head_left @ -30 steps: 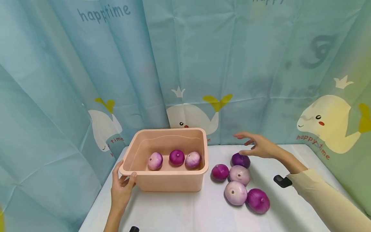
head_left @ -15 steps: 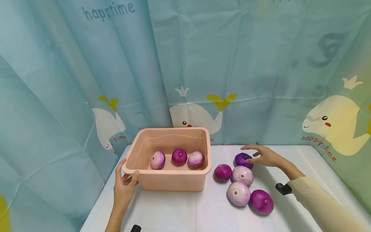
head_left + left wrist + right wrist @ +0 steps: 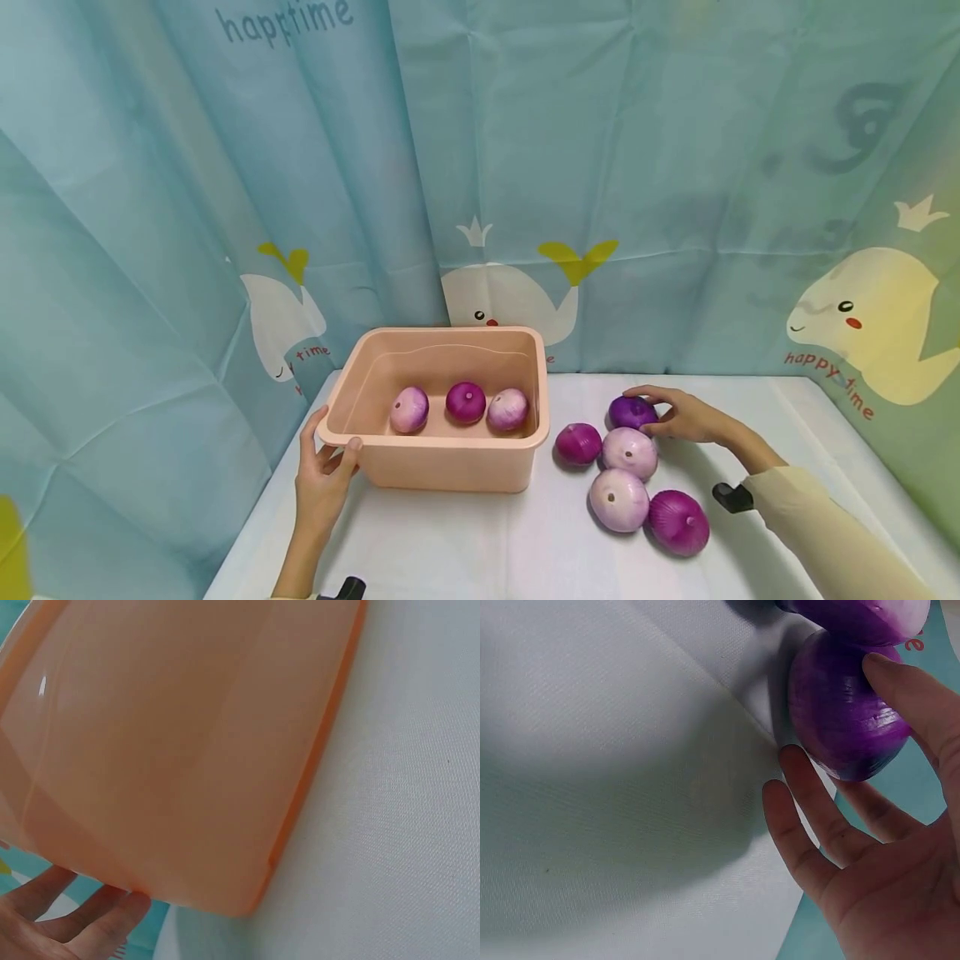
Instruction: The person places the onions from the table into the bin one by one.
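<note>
My left hand (image 3: 322,481) grips the near left corner of a pink plastic bin (image 3: 442,465), thumb on the front rim and fingers along the side. In the left wrist view, fingertips (image 3: 124,911) touch the bin's wall (image 3: 172,750). Three purple onions sit inside: a pale one (image 3: 409,410), a magenta one (image 3: 466,403) and another pale one (image 3: 507,410). My right hand (image 3: 686,414) holds a dark purple onion (image 3: 628,412) on the table, its thumb and fingers curled round it. The right wrist view shows the thumb on this onion (image 3: 847,705), the fingers partly behind it.
Left of and in front of the held onion lie a magenta onion (image 3: 577,444), two pale onions, one touching it (image 3: 630,453) and one nearer (image 3: 618,500), and a larger magenta onion (image 3: 678,522). A blue whale-print curtain (image 3: 675,208) borders the white table (image 3: 435,550).
My right hand has come down from above the dark purple onion and closed its fingers round it. The left hand keeps its grip on the bin. The head view has shifted slightly.
</note>
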The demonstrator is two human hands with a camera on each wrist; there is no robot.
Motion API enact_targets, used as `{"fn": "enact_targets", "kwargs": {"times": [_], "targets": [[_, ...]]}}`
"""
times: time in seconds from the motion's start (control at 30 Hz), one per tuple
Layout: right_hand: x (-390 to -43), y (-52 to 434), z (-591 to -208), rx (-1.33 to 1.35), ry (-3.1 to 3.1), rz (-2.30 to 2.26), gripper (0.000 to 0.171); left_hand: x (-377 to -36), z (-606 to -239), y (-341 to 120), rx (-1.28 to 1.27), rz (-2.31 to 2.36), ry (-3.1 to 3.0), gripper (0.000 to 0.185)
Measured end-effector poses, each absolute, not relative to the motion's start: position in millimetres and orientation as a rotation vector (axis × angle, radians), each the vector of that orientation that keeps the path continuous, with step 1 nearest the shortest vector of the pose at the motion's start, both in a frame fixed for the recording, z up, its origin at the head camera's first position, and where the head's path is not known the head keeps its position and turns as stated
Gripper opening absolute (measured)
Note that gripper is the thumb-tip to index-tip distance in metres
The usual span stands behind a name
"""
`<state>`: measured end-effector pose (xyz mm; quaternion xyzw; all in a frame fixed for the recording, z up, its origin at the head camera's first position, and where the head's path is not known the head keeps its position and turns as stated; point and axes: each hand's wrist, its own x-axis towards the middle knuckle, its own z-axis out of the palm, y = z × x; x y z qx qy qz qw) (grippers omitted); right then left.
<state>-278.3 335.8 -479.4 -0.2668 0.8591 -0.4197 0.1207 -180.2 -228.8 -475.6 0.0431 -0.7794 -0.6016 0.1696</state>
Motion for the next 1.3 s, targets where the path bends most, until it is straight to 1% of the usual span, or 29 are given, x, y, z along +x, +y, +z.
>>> {"fn": "enact_targets", "kwargs": {"times": [0.3,0.73,0.97,1.1,1.3], "targets": [[-279,337,-482,-0.729,2.538,-1.204,0.057,-180,-474,-227,0.125,-1.708,-2.221,0.074],[-277,336,-481,-0.766,2.502,-1.25,0.057,-181,-475,-229,0.125,-1.709,-2.224,0.075],[-280,336,-479,-0.769,2.601,-1.163,0.056,-180,-475,-228,0.127,-1.711,-2.217,0.074],[-281,337,-471,-0.72,2.648,-1.099,0.057,-179,-475,-228,0.128,-1.713,-2.218,0.073],[-285,338,-442,-0.727,2.656,-1.087,0.057,-180,-477,-229,0.121,-1.698,-2.201,0.072]]}}
